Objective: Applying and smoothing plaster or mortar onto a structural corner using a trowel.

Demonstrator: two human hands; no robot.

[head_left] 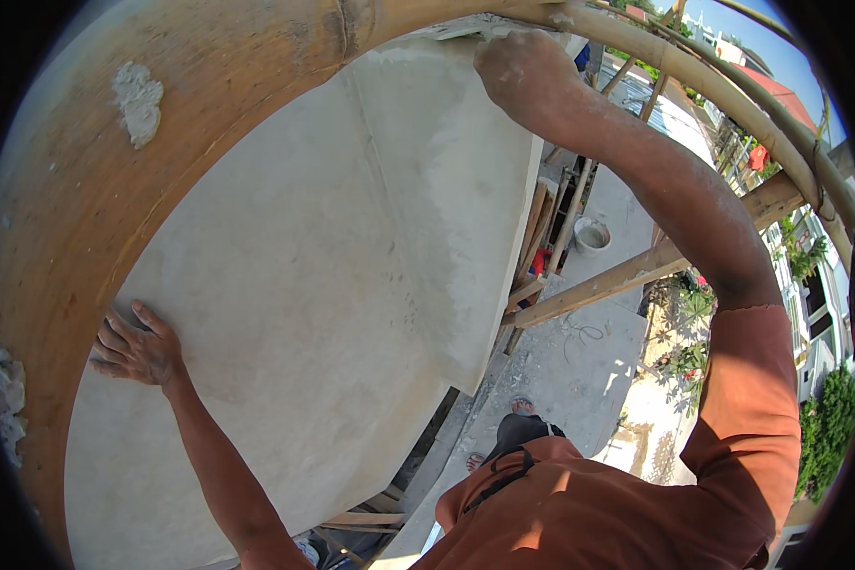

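Plaster wall (351,237) carries both hands: left hand (135,344) spread flat, right hand (522,71) closed at its top edge, contents unclear. Leaning beyond the bamboo pole (85,190) risks overbalancing.

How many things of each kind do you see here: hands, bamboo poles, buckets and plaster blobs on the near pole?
Hands: 2, left hand flat on the plastered wall, right hand at its top edge
Bamboo poles: 3, one near pole and two thin ones
Buckets: 1, pale bucket below
Plaster blobs: 2
Total: 8
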